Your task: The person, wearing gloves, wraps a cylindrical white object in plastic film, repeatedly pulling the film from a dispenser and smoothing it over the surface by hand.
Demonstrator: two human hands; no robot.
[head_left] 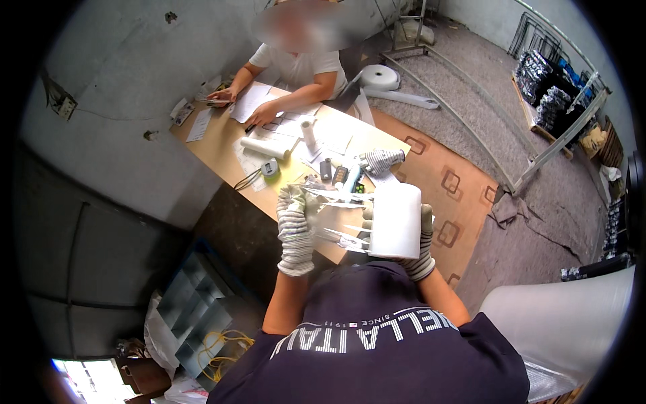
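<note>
A wide white roll of plastic film (396,222) stands upright in my right hand (425,244), which wears a striped knit glove. Part of that hand is hidden behind the roll, with gloved fingers showing on both sides of it. Stretched, bunched strands of film (344,196) run leftward from the roll to my left hand (295,209), gloved the same way and closed on their end. My left fingertips are partly blurred. Both hands are over the near edge of the light wooden table (221,160).
On the table lie a tape measure (270,170), a paper roll (265,148), a striped glove (383,159), key fobs (326,169) and papers. Across it sits a person (299,74) in a white shirt. A metal frame (471,118) stands at right, bubble wrap (558,323) at lower right.
</note>
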